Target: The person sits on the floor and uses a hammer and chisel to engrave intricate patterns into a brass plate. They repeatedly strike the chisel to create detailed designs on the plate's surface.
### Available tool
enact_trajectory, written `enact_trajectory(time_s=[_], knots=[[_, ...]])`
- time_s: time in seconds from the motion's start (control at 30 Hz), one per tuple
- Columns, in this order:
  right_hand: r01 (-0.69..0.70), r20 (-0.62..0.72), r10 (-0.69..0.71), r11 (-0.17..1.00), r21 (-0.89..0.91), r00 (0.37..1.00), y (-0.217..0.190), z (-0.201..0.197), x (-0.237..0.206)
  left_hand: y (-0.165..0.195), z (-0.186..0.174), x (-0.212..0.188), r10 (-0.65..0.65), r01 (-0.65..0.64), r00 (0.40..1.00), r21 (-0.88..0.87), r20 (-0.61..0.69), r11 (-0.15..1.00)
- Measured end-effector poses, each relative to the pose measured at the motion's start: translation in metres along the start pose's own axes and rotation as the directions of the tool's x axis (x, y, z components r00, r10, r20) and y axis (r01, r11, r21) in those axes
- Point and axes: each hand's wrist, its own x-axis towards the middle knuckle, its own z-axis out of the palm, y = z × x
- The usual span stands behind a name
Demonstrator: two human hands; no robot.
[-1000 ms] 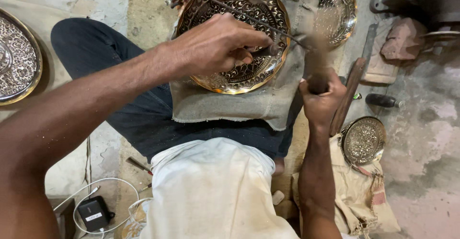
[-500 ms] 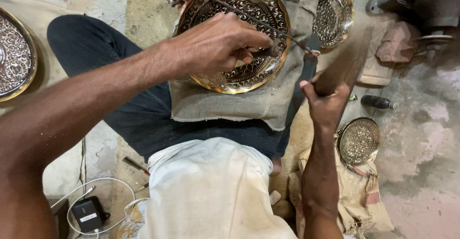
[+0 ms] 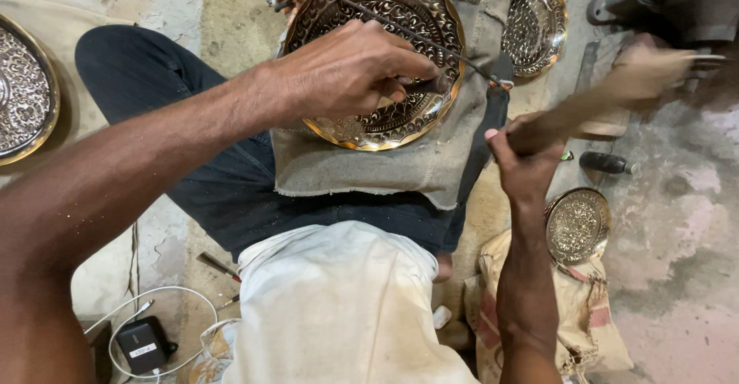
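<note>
Two bare hands work over a large engraved brass plate (image 3: 389,115) that lies on a grey cloth (image 3: 369,168) spread across the person's lap, in the upper middle of the head view. The left hand (image 3: 350,68) rests on the plate's face with its fingers pinched tight around a small chisel (image 3: 439,84), whose tip stands on the patterned metal near the plate's right rim. The right hand (image 3: 523,149) is clenched around the handle of a wooden mallet (image 3: 616,91), which slants up and to the right and is blurred, so its head cannot be made out clearly. A thin dark rod (image 3: 400,30) lies slantwise across the plate from its upper left edge toward the right edge of the cloth. Three more engraved plates lie around: a silvery one (image 3: 23,95) at the left edge of the view, a small one (image 3: 535,26) just beyond the cloth at upper right, and a small one (image 3: 577,226) on a sack (image 3: 585,315) beside the right forearm. A dark cylindrical tool (image 3: 608,163) lies on the concrete floor (image 3: 677,261) to the right. At lower left a black charger (image 3: 142,345) sits with its white cable (image 3: 154,295) looped about it.
</note>
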Motion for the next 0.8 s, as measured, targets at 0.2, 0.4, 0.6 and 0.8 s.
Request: enact_trajectory(time_s=[0.2, 0.4, 0.6, 0.8], knots=[[0.118, 0.073, -0.113, 0.990, -0.071, 0.991, 0.014, -0.007, -0.004, -0.003, 0.001, 0.002, 0.018, -0.019, 1.000, -0.016, -0.004, 1.000], [0.029, 0.074, -0.019, 0.991, -0.130, 0.997, 0.024, -0.010, -0.005, -0.006, 0.001, 0.000, 0.063, -0.062, 0.998, 0.036, -0.015, 0.997], [0.084, 0.115, -0.057, 0.965, -0.249, 0.992, 0.023, -0.011, -0.007, -0.008, 0.009, 0.001, 0.033, -0.032, 0.999, 0.032, -0.039, 0.999], [-0.007, 0.192, 0.078, 0.939, -0.344, 0.978, 0.007, -0.014, -0.006, -0.007, 0.012, -0.006, -0.076, 0.075, 0.996, -0.007, -0.052, 0.997]])
